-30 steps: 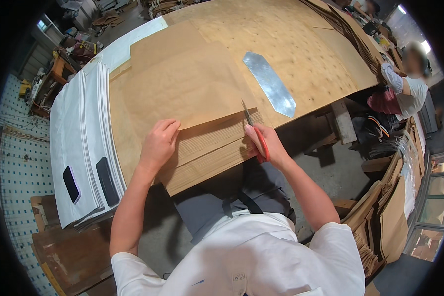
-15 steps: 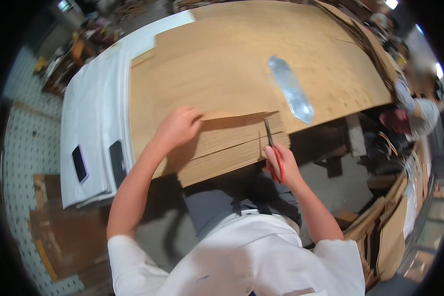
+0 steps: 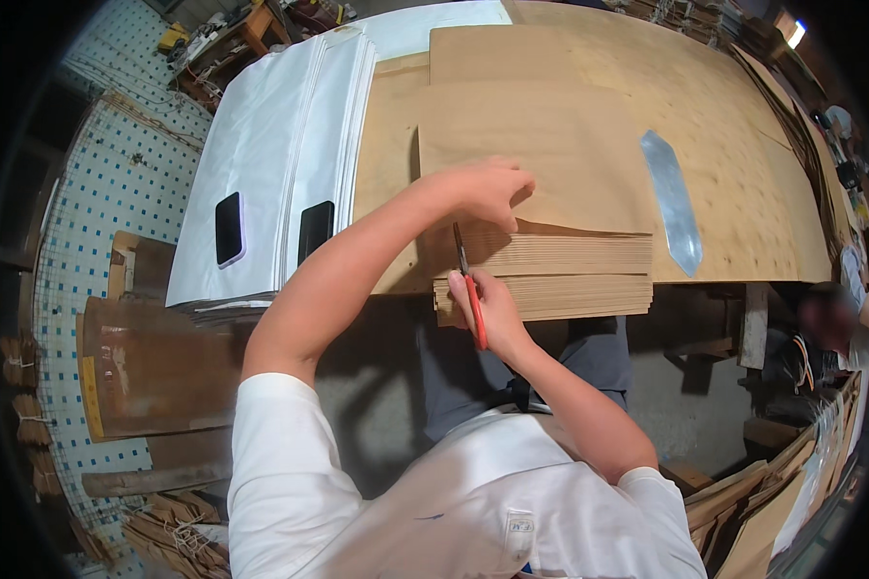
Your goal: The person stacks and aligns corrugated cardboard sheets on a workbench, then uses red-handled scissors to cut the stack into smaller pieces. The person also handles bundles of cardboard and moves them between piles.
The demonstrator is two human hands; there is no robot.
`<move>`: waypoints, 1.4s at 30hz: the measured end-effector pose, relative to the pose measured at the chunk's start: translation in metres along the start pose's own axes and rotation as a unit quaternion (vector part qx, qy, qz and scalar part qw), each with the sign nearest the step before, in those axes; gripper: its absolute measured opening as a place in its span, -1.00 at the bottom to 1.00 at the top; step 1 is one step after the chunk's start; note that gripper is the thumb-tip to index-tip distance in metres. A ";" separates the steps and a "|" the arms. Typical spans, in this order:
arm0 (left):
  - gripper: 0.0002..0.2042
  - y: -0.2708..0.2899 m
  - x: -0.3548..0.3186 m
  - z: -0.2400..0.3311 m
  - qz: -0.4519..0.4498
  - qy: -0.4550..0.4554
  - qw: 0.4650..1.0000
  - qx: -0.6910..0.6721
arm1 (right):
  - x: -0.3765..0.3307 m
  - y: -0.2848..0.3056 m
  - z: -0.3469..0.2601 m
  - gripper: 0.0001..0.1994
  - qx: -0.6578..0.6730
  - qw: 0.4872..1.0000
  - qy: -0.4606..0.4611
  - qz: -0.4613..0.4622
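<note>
In front of me lies a layered stack of brown kraft paper (image 3: 579,257), its front edges fanned in steps. A broad brown top sheet (image 3: 550,135) covers the part farther back. My left hand (image 3: 485,193) rests over that sheet near its front edge, fingers bent, with a gap between thumb and forefinger and nothing visible in it. My right hand (image 3: 497,314) grips red-handled scissors (image 3: 477,314) at the stack's left end. Their dark blades point away from me, beside the fanned edges. The blades look closed together.
White sheets (image 3: 266,145) are piled at the table's left, with a purple-edged phone (image 3: 229,230) and a dark phone-like object (image 3: 316,230) on them. A clear pointed strip (image 3: 673,203) lies on the wooden tabletop (image 3: 743,183). Folded cardboard (image 3: 743,521) stands at lower right.
The view has swung, shifting the table. My right hand has carried the scissors from the stack's right end to its left end. My left hand has moved from the sheet's corner further over it.
</note>
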State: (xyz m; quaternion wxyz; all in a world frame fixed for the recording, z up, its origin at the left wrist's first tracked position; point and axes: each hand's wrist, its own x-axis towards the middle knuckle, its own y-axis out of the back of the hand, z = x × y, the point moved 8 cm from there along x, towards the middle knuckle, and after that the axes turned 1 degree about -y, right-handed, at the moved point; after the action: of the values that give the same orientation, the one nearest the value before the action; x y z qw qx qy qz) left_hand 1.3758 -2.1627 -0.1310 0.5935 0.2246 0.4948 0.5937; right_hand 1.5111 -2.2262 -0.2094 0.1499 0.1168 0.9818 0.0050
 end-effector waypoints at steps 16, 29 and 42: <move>-0.34 -0.005 0.002 -0.002 0.004 -0.006 1.000 0.016 | 0.002 0.000 -0.002 -0.49 -0.012 1.000 0.009 0.016; -0.31 -0.003 -0.003 0.003 -0.007 -0.003 1.000 0.022 | 0.010 -0.004 -0.007 -0.44 -0.071 0.995 0.021 0.073; -0.88 0.146 -0.014 0.013 0.242 0.001 0.965 0.102 | -0.077 0.034 -0.009 -0.58 0.043 0.997 -0.055 -0.036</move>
State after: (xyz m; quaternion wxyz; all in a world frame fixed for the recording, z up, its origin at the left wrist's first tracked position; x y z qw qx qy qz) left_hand 1.3195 -2.1432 0.0037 0.4056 0.3967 0.4838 0.6663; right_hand 1.5873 -2.2102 -0.1767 0.1985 0.0882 0.9749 -0.0491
